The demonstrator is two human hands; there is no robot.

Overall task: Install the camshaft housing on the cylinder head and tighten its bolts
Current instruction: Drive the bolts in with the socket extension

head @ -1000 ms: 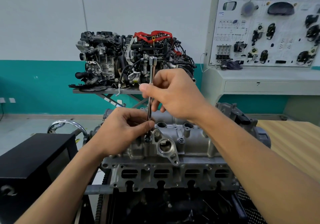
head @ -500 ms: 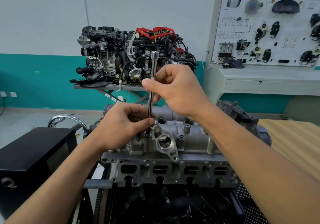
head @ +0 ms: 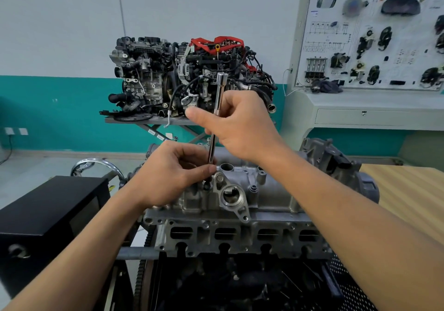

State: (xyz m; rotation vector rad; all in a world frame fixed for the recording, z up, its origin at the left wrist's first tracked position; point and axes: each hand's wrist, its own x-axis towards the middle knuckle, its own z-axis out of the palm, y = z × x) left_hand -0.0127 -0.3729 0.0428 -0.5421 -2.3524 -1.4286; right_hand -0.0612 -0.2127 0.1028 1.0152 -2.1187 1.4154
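Observation:
The silver camshaft housing (head: 269, 195) sits on top of the cylinder head (head: 240, 236) in the middle of the view. A long chrome extension bar (head: 219, 94) stands nearly upright over a bolt hole near the housing's left end. My right hand (head: 242, 128) grips the bar's upper shaft, thumb and fingers wrapped round it. My left hand (head: 173, 173) pinches the bar's lower end just above the housing. The bar's tip and the bolt under it are hidden by my left fingers.
A black box (head: 48, 217) stands at the left of the engine. A wooden tabletop (head: 408, 195) lies to the right. Behind, a display engine (head: 187, 80) rests on a stand, and a training panel (head: 374, 34) fills the back right.
My right hand has turned slightly on the bar, thumb now pointing further left. The bar stays on the same spot and my left hand keeps its hold.

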